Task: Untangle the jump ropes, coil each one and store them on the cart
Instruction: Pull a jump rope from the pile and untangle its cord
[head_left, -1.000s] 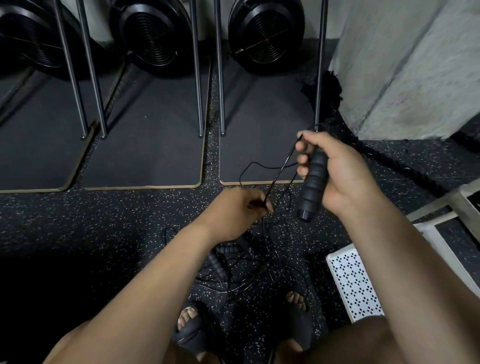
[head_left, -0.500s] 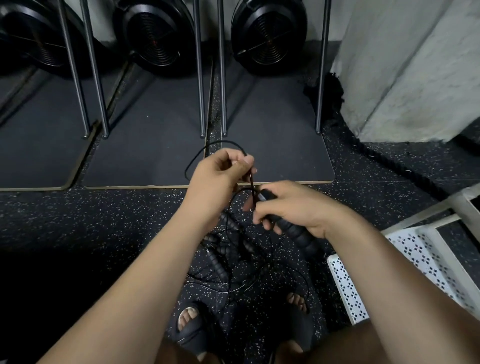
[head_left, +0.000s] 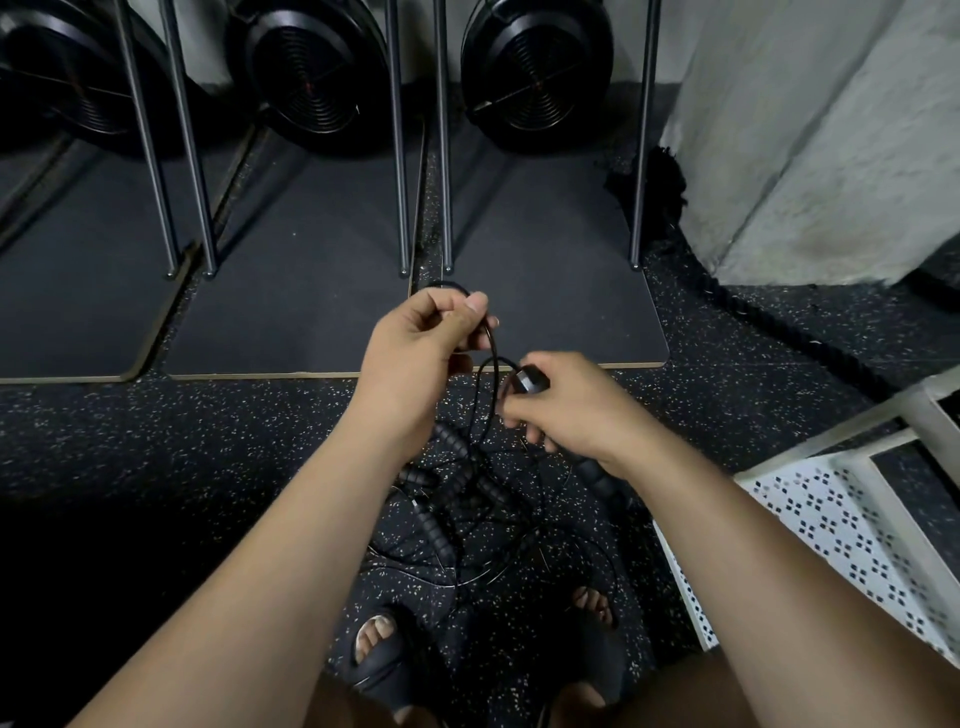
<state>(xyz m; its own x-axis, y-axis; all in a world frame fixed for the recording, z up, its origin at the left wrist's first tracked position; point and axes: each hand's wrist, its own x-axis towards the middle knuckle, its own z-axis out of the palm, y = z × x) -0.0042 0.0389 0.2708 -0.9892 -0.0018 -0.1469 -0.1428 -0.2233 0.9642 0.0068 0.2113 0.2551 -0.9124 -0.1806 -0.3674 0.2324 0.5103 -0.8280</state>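
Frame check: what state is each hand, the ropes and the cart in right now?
Left hand: pinching a raised loop of thin black cord.
Right hand: gripping a black ribbed jump-rope handle.
Tangled black jump ropes: heaped on the speckled floor, not yet untangled.
White perforated metal cart: standing at the right, apart from the heap.

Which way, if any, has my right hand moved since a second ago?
Yes. The right hand came toward the person and leftward: from over the front edge of the floor mat to the speckled floor below it.
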